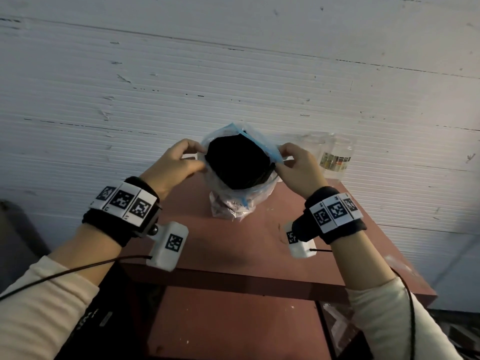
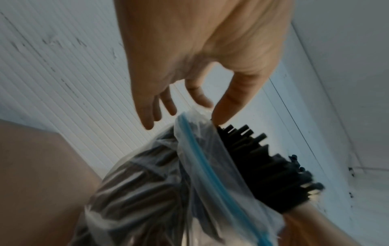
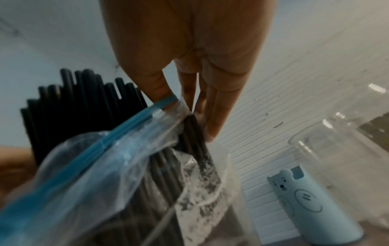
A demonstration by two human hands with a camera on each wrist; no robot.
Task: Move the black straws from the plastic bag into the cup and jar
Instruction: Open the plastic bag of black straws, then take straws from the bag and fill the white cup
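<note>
Left hand (image 1: pixel 173 165), right hand (image 1: pixel 298 167) pinch plastic bag (image 1: pixel 228 203) rim apart; black straws (image 1: pixel 239 162) upright inside.

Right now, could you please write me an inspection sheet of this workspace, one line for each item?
Surface: reddish-brown table, scuffed, with pale specks.
Job's things: clear plastic bag with blue zip strip stands upright, mouth held open; bundle of black straws pokes out of its top. Clear plastic jar with printed label at the table's far right; a clear cup beside it, faint.
Clutter: pale blue bear-faced container against the wall.
Grippers: left hand pinches the bag's left rim; right hand pinches the right rim.
Cables: thin black cable from the left wrist camera, another at the right.
Surroundings: white ribbed wall, scratched.
</note>
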